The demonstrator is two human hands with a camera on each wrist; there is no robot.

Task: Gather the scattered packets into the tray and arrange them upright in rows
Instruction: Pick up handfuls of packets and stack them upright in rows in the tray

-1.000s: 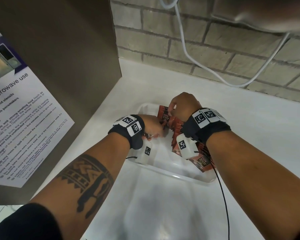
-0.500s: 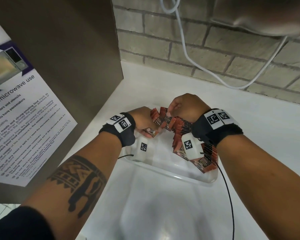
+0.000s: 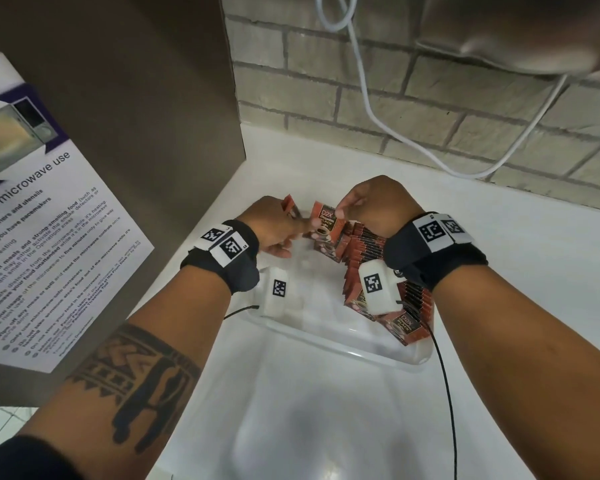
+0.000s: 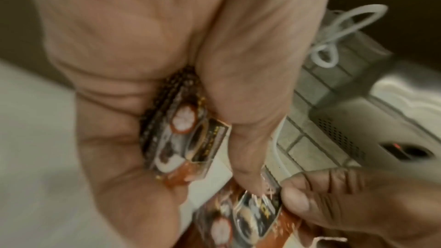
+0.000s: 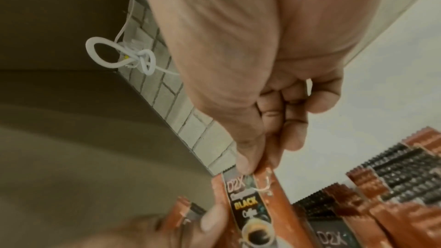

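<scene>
On my left I see the left hand curled round a small bunch of packets, above the far left end of the clear tray. Beside it the right hand pinches the top of one packet. Farther right, a row of packets stands upright in the tray.

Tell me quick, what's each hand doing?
Left hand: grips a few packets.
Right hand: pinches one coffee packet by its top.
</scene>
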